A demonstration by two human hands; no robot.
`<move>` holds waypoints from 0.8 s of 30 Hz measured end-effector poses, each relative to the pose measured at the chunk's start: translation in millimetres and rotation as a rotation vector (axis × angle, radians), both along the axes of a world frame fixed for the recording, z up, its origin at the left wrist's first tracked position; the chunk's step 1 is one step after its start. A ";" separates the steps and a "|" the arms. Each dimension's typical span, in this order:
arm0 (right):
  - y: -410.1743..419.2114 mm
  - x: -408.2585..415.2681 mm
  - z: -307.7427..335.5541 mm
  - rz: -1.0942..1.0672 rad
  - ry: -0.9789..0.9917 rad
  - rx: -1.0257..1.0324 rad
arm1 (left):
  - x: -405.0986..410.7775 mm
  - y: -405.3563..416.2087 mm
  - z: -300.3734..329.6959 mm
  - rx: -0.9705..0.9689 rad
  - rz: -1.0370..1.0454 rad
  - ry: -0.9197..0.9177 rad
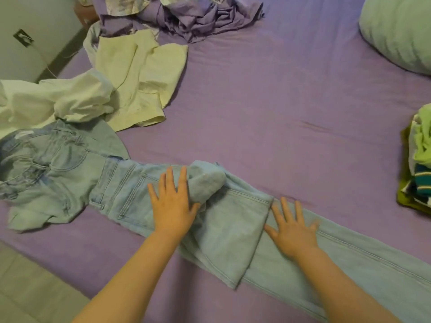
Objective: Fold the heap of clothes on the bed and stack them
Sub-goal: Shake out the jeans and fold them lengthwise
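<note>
Light blue jeans (77, 173) lie stretched across the purple bed (268, 108), waistband at the left, one leg running off to the lower right. The other leg is folded back over itself near the middle. My left hand (173, 201) lies flat with spread fingers on the jeans beside a bunched fold. My right hand (292, 227) presses flat on the long leg just right of the folded hem. A pale yellow garment (142, 78) and a white garment (58, 101) lie unfolded at the left. A stack of folded clothes (417, 169) sits at the right edge.
A heap of purple and patterned fabric (198, 15) lies at the far side of the bed. A pale green pillow (401, 29) sits at the top right. A white wall (28, 31) stands at the far left, and the floor (30, 287) shows at the lower left.
</note>
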State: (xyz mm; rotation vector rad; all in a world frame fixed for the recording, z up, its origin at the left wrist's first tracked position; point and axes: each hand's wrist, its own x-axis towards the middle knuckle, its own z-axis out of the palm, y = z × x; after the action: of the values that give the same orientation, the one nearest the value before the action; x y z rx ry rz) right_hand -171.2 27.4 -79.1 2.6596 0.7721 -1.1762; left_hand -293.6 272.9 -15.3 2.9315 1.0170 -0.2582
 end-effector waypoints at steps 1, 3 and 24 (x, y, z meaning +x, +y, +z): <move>-0.9 8.0 -3.6 -0.013 0.010 -0.038 | 1.2 8.6 -2.0 -0.056 -0.008 0.042; 1.3 14.8 -5.1 -0.009 0.012 -0.082 | 6.5 20.3 -7.8 -0.218 -0.065 0.057; 89.0 -51.0 73.2 -0.844 0.325 0.977 | 29.0 18.3 40.4 -1.307 0.458 -0.481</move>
State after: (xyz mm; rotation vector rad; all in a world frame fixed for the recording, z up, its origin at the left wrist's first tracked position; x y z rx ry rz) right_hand -222.1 116.5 -5.9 3.8877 0.2187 -1.7764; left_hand -264.6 291.2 25.2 1.4497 0.8753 -0.1058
